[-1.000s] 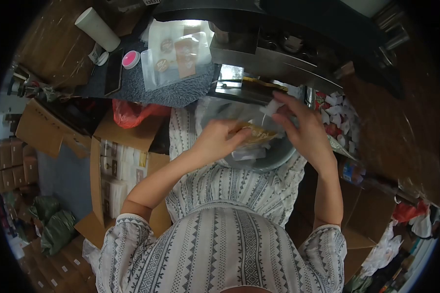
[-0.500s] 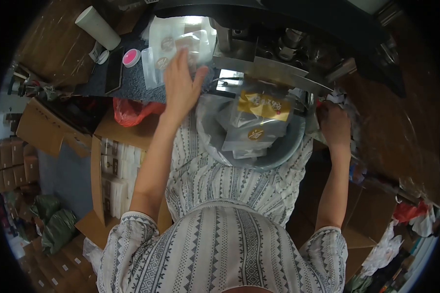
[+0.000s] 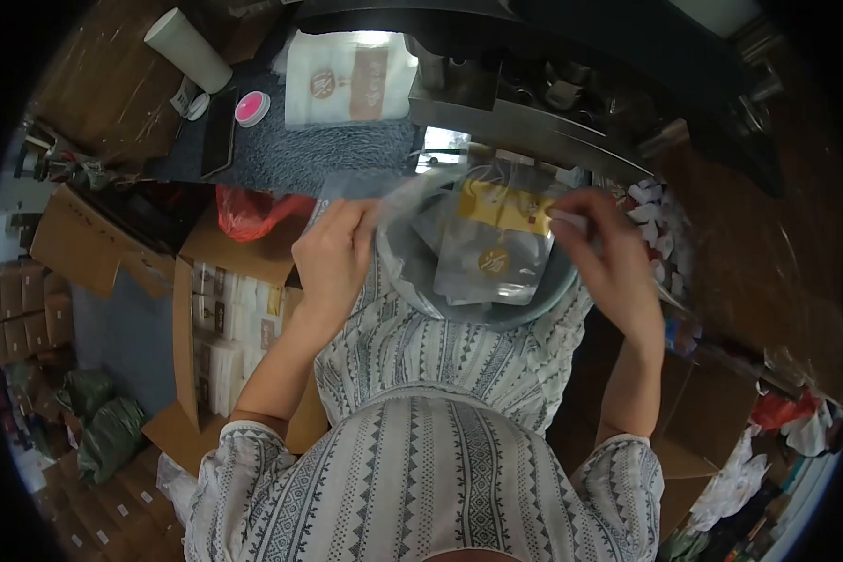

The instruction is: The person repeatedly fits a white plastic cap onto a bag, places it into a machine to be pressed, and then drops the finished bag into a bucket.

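Observation:
My left hand (image 3: 332, 258) is closed on a clear plastic bag (image 3: 407, 194), blurred, near the left rim of the grey basin (image 3: 564, 292). Inside the basin lie clear printed bags. The top bag (image 3: 494, 267) has a yellow band and a round gold mark. My right hand (image 3: 613, 262) is at the basin's right side, with thumb and fingertips pinched together by the edge of the yellow band. Whatever is between those fingertips I cannot make out. The basin sits on my lap below a metal machine (image 3: 534, 122).
A stack of printed bags (image 3: 347, 80) lies on a blue-grey towel (image 3: 337, 150). Left of it are a pink-topped jar (image 3: 252, 109), a phone (image 3: 219, 131) and a white cup (image 3: 187, 51). White pieces (image 3: 656, 225) are piled at right. An open carton (image 3: 185, 347) stands at left.
My left hand has come down from the bag stack, bringing a clear bag towards the basin. My right hand has moved left from the pile at right to the top bag's edge.

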Available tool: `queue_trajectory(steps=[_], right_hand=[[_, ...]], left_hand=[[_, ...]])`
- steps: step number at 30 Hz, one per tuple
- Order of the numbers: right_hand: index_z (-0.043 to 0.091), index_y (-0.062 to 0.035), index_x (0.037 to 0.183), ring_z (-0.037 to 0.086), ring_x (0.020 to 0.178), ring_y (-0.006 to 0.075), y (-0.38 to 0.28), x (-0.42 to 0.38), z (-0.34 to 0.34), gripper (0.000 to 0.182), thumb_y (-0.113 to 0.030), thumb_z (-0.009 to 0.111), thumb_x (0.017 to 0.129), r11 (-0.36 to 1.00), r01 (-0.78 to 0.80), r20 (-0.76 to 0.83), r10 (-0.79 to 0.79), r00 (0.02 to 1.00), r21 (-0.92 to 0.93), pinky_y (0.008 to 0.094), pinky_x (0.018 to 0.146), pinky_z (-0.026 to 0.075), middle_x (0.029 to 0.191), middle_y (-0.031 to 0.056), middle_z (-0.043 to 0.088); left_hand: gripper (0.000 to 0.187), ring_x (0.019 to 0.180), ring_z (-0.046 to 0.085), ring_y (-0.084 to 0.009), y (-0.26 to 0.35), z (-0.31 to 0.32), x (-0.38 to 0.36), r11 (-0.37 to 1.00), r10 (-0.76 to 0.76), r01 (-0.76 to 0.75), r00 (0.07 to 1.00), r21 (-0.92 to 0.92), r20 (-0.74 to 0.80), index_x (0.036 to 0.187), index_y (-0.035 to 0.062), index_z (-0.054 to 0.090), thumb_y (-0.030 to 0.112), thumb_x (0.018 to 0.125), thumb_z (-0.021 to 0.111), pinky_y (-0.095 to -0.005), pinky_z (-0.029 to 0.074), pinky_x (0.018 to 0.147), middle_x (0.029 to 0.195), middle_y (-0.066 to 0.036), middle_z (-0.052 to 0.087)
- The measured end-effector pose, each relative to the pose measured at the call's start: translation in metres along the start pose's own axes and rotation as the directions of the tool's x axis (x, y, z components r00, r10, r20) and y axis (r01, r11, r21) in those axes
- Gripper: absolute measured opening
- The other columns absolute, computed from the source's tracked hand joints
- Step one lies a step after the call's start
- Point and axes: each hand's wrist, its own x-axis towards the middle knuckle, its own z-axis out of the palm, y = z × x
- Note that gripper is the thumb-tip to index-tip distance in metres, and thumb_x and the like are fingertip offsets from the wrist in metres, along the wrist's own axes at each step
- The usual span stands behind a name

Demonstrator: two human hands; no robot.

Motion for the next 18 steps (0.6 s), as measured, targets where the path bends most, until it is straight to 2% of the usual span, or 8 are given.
queue_trajectory(steps=[1,4,7,11,13,15,16,18], right_hand=[[0.06,-0.0019,0.102,0.063,0.074,0.0228,-0.009,0.004,0.008,0.022,-0.005,0.067,0.082,0.987,0.161,0.079,-0.161,0.984,0.004,0.0331,0.066,0.051,0.092,0.0085,0.063],[0.06,-0.003,0.102,0.063,0.079,0.0224,-0.015,0.012,0.03,0.026,-0.008,0.072,0.079,0.962,0.259,-0.01,-0.261,0.965,-0.088,0.0337,0.069,0.05,0.095,0.0075,0.064],[0.061,-0.0041,0.103,0.063,0.085,0.0226,-0.018,0.016,0.033,0.029,-0.01,0.074,0.078,0.905,0.405,0.072,-0.399,0.914,-0.132,0.0334,0.073,0.051,0.095,0.0078,0.064],[0.062,-0.0037,0.106,0.064,0.087,0.0214,-0.007,0.015,0.031,0.031,-0.013,0.074,0.079,0.943,0.328,0.21,-0.334,0.919,0.066,0.033,0.075,0.051,0.096,0.0082,0.066],[0.063,-0.003,0.108,0.064,0.089,0.0194,-0.004,0.016,0.028,0.034,-0.016,0.074,0.079,0.99,0.024,0.168,-0.048,0.985,0.14,0.0323,0.077,0.051,0.098,0.0082,0.067],[0.063,-0.0029,0.11,0.064,0.088,0.018,0.006,0.013,0.026,0.034,-0.015,0.074,0.079,0.994,0.092,0.033,-0.094,0.995,0.066,0.0312,0.077,0.05,0.098,0.0079,0.067],[0.063,-0.0027,0.111,0.063,0.087,0.0166,0.011,0.01,0.024,0.035,-0.014,0.074,0.08,0.99,0.143,-0.1,-0.144,0.985,-0.015,0.0302,0.077,0.05,0.098,0.0076,0.068],[0.063,-0.0027,0.111,0.063,0.087,0.0157,0.016,0.001,0.013,0.033,-0.012,0.072,0.081,0.994,0.099,-0.084,-0.102,0.991,-0.039,0.0292,0.078,0.05,0.098,0.0077,0.068]], left_hand=[[0.011,0.065,0.06,-0.0308,0.006,-0.005,0.002,1.0,0.005,-0.005,1.0,-0.002,-0.003,0.091,0.0063,0.066,0.003,0.081,0.063,-0.0367,0.046,0.057,0.076,-0.01,0.06],[0.012,0.066,0.061,-0.0293,0.014,-0.013,0.003,0.997,-0.056,0.058,0.998,-0.053,0.04,0.09,0.0059,0.066,0.002,0.079,0.064,-0.0352,0.046,0.057,0.076,-0.01,0.061],[0.013,0.066,0.062,-0.0289,0.016,-0.011,-0.001,0.99,0.013,-0.001,0.996,-0.14,0.086,0.089,0.0055,0.066,0.001,0.077,0.066,-0.0351,0.047,0.058,0.077,-0.01,0.062],[0.008,0.065,0.062,-0.0282,0.019,0.009,-0.009,0.949,0.136,-0.025,0.932,-0.314,0.335,0.088,0.0037,0.066,0.007,0.081,0.065,-0.0348,0.048,0.058,0.079,-0.011,0.064],[0.009,0.065,0.064,-0.0261,0.023,0.024,-0.01,0.932,0.177,-0.029,0.907,-0.362,0.382,0.089,0.0028,0.067,0.009,0.083,0.065,-0.0335,0.049,0.058,0.079,-0.012,0.065],[0.016,0.066,0.065,-0.016,0.031,0.038,-0.004,0.717,-0.08,0.54,0.692,-0.441,0.717,0.093,0.0017,0.067,0.016,0.088,0.064,-0.029,0.05,0.06,0.077,-0.011,0.067],[0.016,0.066,0.065,-0.016,0.035,0.044,0.004,0.717,-0.081,0.54,0.693,-0.441,0.716,0.093,0.0017,0.067,0.016,0.088,0.064,-0.029,0.05,0.06,0.077,-0.011,0.067],[0.025,0.071,0.064,-0.01,0.041,0.057,0.024,0.456,-0.137,0.767,0.562,-0.452,0.815,0.098,-0.0004,0.067,0.023,0.091,0.063,-0.0259,0.049,0.06,0.079,-0.007,0.068]])
